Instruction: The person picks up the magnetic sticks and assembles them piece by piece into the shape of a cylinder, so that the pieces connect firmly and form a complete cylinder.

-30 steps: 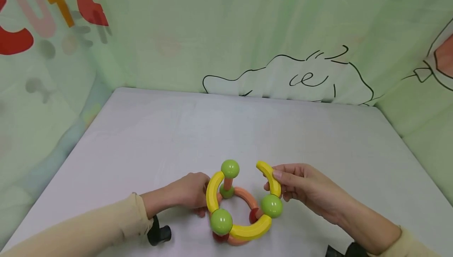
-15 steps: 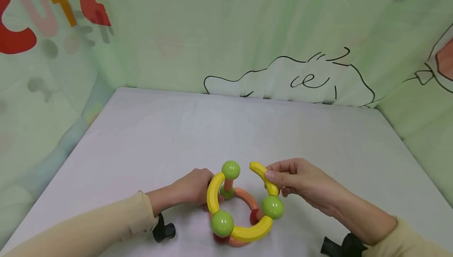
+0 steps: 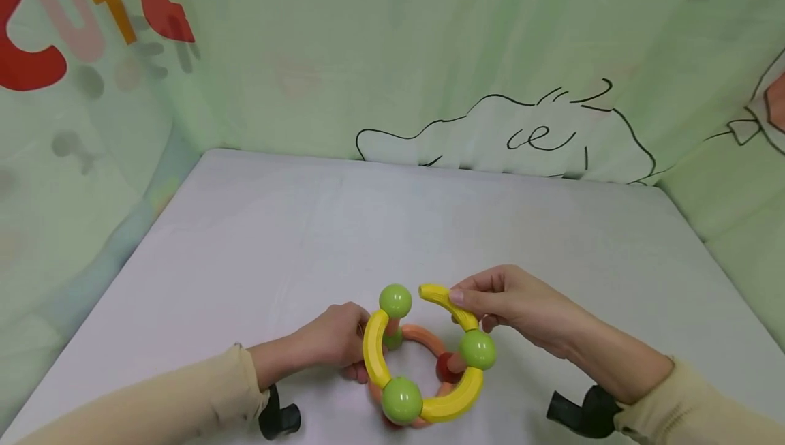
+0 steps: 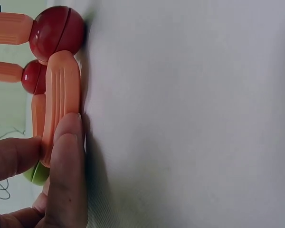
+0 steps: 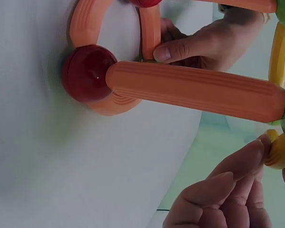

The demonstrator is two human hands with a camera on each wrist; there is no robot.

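Note:
A toy frame of balls and rods stands before me. Its base ring has orange curved rods and red balls (image 4: pixel 57 31); straight orange rods (image 5: pixel 194 90) rise to an upper ring of green balls and yellow curved rods. My left hand (image 3: pixel 334 336) pinches an orange curved rod (image 4: pixel 61 85) of the base between thumb and fingers. My right hand (image 3: pixel 521 302) pinches a yellow curved rod (image 3: pixel 444 298), one end against the right green ball (image 3: pixel 477 349). The rod's other end points left, a small gap from the back green ball (image 3: pixel 395 300).
The frame stands near the front of a white-covered table (image 3: pixel 368 220). Green printed cloth (image 3: pixel 294 56) walls in the back and sides. A black strap mount (image 3: pixel 582 412) is on each wrist.
My right hand has moved left, swinging the yellow rod's free end closer to the back green ball. The upper ring has shifted slightly, while my left hand keeps its grip on the base.

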